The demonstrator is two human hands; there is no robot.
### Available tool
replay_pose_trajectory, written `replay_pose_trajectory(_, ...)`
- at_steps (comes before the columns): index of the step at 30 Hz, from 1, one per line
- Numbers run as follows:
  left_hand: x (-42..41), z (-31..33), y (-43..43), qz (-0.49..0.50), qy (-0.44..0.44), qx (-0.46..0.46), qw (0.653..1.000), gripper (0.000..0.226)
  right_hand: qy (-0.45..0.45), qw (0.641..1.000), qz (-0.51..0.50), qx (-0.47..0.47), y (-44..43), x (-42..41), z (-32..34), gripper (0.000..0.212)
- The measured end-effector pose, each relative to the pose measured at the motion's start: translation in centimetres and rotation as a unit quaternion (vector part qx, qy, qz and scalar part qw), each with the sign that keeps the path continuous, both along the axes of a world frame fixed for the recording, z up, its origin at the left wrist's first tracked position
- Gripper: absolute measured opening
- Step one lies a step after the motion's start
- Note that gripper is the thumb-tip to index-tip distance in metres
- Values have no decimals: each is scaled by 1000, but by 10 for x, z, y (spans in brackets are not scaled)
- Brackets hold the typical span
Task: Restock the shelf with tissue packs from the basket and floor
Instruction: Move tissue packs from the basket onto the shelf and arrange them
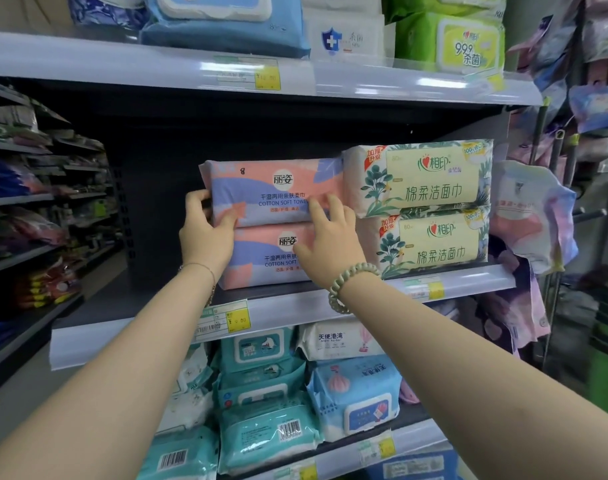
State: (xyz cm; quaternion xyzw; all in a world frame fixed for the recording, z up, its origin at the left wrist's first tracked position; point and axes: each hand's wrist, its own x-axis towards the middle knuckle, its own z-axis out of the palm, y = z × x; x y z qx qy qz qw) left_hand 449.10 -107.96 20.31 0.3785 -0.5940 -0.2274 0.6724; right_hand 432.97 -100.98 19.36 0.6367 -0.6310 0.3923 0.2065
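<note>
— Where are the person's hands?

— Both are up at the middle shelf (295,308). The left hand (205,233) grips the left end of the upper pink-and-lilac tissue pack (271,192), thumb on its front and fingers curled round the end. The right hand (330,237) lies against the front of the same pack near its right end, fingers spread and flat, not closed around anything. A pale green bead bracelet (347,287) sits on that wrist.

— And the pack itself?

— It rests on top of a second pink-and-lilac pack (271,258), which stands near the shelf's front edge, about mid-length. Just beside them, toward the right end, two cream leaf-printed packs (430,206) are stacked the same way, touching the pink ones.

— What about the rest of that shelf?

— The left part is bare dark board. A yellow price tag (238,320) sits on the front rail below the pink stack. Teal wipe packs (261,386) fill the shelf underneath.
</note>
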Motion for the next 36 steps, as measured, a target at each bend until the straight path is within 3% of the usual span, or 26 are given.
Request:
replay_pose_trajectory(7, -1, 12, -20, 31, -48, 56, 997, 36, -21, 999, 3, 49, -12, 1, 12, 52)
replay_pose_trajectory(13, -3, 21, -34, 63, -115, 99, 986, 37, -8, 995, -4, 99, -24, -1, 13, 68)
replay_pose_trajectory(17, -1, 22, -33, 18, -195, 134, 971, 49, 6, 991, -9, 132, -26, -5, 16, 67)
replay_pose_trajectory(20, -2, 18, -26, 81, -222, 146, 961, 47, 4, 995, 0, 104, -18, -6, 17, 58)
replay_pose_trajectory(24, -6, 19, -1, 179, -263, 36, 947, 37, 65, 996, -11, 53, -2, -6, 16, 42)
replay_pose_trajectory(28, -18, 19, 26, 230, -406, -86, 880, 27, 141, 989, -24, 20, 12, -11, 16, 36)
replay_pose_trajectory(36, -61, 5, 63, 196, -502, -214, 815, 20, 213, 975, -59, -1, 51, -46, 8, 28)
